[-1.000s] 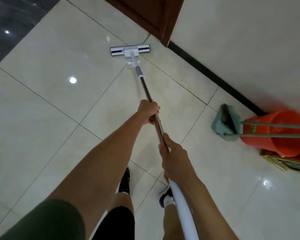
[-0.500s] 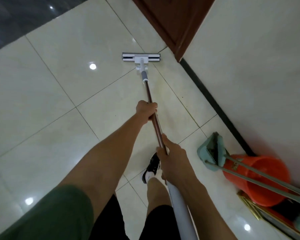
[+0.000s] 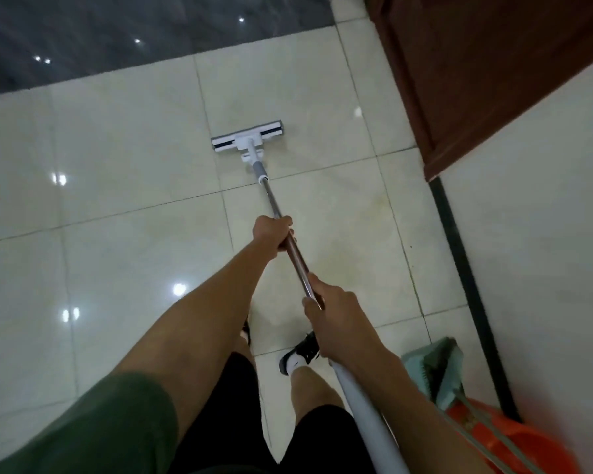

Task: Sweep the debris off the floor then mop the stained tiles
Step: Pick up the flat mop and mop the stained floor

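A flat white mop head (image 3: 247, 140) lies on the pale floor tiles (image 3: 124, 138) ahead of me, joined to a long metal handle (image 3: 297, 256) that runs back toward my body. My left hand (image 3: 273, 234) grips the handle higher up toward the mop head. My right hand (image 3: 332, 311) grips it lower, where the metal meets the white end section (image 3: 367, 419). Faint yellowish stains (image 3: 339, 258) mark the tiles to the right of the handle.
A brown wooden door (image 3: 476, 73) stands at the upper right, with a pale wall (image 3: 545, 234) and black skirting (image 3: 459, 254) below it. A green dustpan with brush (image 3: 435, 367) leans on an orange bucket (image 3: 514, 443) at the lower right. Dark flooring (image 3: 117, 32) lies beyond the tiles.
My view has turned left, so the door and bucket slid rightward. The mop head has moved away from the door corner onto open tile. Both hands keep their grip.
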`<state>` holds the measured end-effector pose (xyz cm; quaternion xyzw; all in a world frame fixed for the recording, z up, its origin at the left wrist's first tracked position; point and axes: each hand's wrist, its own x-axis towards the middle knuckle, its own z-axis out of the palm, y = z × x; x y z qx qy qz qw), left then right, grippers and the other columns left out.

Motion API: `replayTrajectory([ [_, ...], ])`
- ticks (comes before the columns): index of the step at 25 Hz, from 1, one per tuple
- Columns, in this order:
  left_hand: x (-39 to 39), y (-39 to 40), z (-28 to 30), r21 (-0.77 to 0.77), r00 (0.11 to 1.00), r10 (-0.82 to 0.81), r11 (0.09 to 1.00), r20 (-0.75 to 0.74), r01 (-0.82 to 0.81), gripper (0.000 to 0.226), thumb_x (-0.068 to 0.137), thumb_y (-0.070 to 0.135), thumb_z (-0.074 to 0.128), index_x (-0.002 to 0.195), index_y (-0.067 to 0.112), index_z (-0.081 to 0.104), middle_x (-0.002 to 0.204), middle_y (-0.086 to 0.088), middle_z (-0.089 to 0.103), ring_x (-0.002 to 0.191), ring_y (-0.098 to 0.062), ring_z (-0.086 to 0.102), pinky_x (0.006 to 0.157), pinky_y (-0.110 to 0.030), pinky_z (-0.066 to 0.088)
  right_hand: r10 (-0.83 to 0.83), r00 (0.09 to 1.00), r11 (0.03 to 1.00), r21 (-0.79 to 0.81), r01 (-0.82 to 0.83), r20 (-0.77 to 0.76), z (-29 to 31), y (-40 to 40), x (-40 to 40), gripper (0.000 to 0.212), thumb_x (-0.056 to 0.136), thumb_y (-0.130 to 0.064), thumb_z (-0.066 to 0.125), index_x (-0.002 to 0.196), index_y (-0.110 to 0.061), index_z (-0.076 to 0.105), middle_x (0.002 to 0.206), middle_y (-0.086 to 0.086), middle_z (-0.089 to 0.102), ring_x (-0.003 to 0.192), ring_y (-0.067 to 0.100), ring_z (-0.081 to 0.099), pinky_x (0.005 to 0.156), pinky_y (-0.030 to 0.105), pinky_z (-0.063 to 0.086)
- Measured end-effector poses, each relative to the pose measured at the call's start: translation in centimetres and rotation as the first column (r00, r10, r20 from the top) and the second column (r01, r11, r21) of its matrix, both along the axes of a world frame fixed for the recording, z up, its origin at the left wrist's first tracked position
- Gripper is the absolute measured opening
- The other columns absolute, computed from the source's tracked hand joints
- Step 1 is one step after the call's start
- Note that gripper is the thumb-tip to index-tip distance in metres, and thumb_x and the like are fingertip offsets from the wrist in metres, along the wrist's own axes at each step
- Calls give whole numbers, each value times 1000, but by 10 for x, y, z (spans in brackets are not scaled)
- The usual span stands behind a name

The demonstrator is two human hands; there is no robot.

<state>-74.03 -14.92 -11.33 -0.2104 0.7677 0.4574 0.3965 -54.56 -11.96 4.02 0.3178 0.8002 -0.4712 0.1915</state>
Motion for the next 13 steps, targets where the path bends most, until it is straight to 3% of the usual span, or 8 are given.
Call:
replayTrajectory([
  [2, -25, -37, 3, 5, 994, 112, 994, -7, -111, 16, 86, 7, 67, 96, -4, 61, 74, -14, 66, 58, -25, 65, 68, -46, 63, 114, 993, 993, -9, -114, 13, 2, -11, -30, 44, 102, -30, 44, 146, -31, 43, 90, 3, 65, 77, 18, 64, 68, 31, 53],
  [5, -70, -99, 10, -4, 962, 272, 962, -29, -272, 17, 86, 7, 65, 98, -4, 59, 76, -15, 65, 57, -25, 65, 54, -36, 59, 291, 956, 957, -2, -291, 15, -1, -35, -84, 39, 101, -28, 47, 140, -30, 50, 78, -2, 61, 68, 13, 61, 55, 23, 43],
  [10, -137, -216, 2, -34, 860, 510, 859, -19, -511, 25, 88, 9, 65, 107, -5, 55, 82, -17, 66, 60, -26, 66, 47, -31, 53, 523, 851, 852, -48, -521, 46, -9, -102, -187, 42, 99, -24, 46, 139, -36, 50, 89, 2, 61, 70, 15, 60, 57, 23, 43],
  [13, -164, -273, -2, -58, 794, 608, 792, -8, -607, 25, 90, 9, 63, 109, -6, 56, 83, -17, 66, 59, -24, 65, 47, -30, 55, 657, 751, 754, -38, -656, 65, -11, -142, -237, 42, 102, -26, 43, 143, -29, 48, 92, 5, 63, 74, 17, 61, 63, 27, 50],
])
